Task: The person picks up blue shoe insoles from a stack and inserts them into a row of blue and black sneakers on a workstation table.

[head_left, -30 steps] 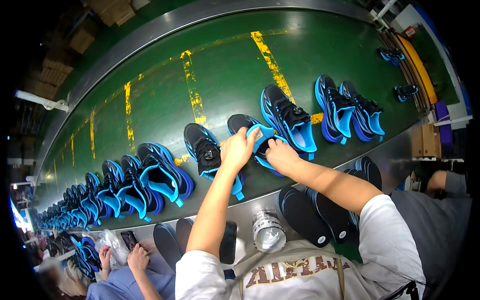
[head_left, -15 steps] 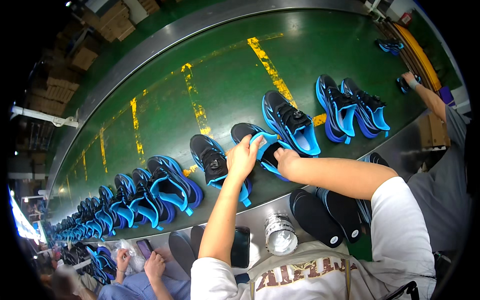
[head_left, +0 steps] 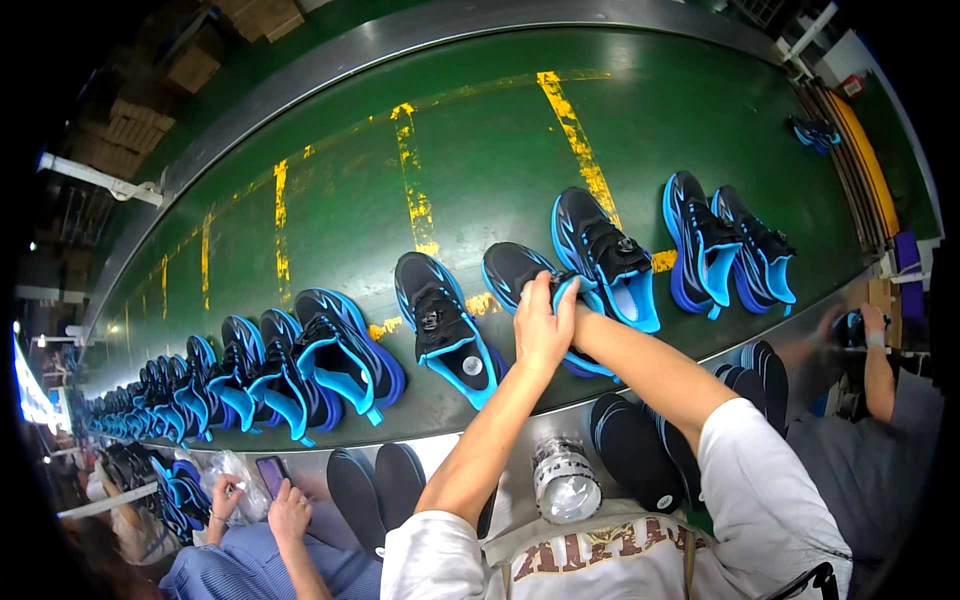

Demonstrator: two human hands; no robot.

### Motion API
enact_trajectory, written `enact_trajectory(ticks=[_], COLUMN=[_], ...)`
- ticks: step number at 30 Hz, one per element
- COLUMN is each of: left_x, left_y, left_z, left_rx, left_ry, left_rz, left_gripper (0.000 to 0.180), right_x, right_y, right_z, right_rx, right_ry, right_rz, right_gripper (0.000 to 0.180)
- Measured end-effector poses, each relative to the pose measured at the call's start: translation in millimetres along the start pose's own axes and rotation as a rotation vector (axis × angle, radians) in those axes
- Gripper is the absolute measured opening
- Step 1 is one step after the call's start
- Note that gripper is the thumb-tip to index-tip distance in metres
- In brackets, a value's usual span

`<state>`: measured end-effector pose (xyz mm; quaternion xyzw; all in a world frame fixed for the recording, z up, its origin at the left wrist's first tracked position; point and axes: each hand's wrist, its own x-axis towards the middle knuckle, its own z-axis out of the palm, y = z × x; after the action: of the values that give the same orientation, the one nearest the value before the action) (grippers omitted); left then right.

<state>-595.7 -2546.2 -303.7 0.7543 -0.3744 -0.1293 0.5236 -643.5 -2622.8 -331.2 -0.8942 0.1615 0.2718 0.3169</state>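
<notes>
Both hands are pressed together on one shoe (head_left: 515,270) on the belt (head_left: 480,150): left hand (head_left: 540,325) grips it, right hand (head_left: 575,300) beside. Another shoe (head_left: 445,325) lies at nine o'clock.

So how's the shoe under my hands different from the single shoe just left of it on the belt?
The shoe under the hands is partly covered at its opening by the left hand and right hand; the shoe to its left lies untouched. That shoe's opening shows fully, with a blue lining and a round label inside; the handled shoe's interior is hidden. Both are black and blue trainers lying on the green belt, toes pointing away.
</notes>
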Motion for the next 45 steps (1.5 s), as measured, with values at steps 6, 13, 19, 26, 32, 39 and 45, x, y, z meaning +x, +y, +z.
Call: enact_trajectory(ticks=[6, 13, 19, 26, 32, 39, 45], left_x=[0.0, 0.5, 27.7, 41.8, 24.2, 1.7, 32.9], left_y=[-4.9, -11.6, -14.9, -7.8, 2.4, 11.0, -8.5], left_z=[7.8, 1.1, -6.9, -28.5, -55.5, -61.4, -40.4], left_rx=[0.059, 0.159, -0.270, 0.595, 0.688, 0.900, 0.788], left_ry=[0.002, 0.042, 0.071, -0.089, -0.340, -0.281, -0.252], left_rz=[0.057, -0.039, -0.478, 0.497, 0.532, 0.601, 0.502], left_gripper=[0.031, 0.037, 0.047, 0.024, 0.029, 0.022, 0.039], right_x=[10.2, -9.6, -76.9, -101.7, -156.6, -163.8, -117.5], right_y=[-12.6, -26.4, -28.9, -10.7, -12.6, -17.4, -23.0], right_z=[-8.3, -41.7, -45.6, 0.6, 44.5, 60.7, 9.0], right_rx=[-0.129, -0.217, -0.396, -0.359, -0.162, -0.111, -0.281], right_ry=[-0.132, -0.380, -0.492, 0.314, 0.721, 0.756, 0.354], right_rz=[0.067, 0.033, -0.043, -0.189, -0.186, -0.186, -0.046], right_gripper=[0.044, 0.044, 0.065, 0.047, 0.020, 0.025, 0.029])
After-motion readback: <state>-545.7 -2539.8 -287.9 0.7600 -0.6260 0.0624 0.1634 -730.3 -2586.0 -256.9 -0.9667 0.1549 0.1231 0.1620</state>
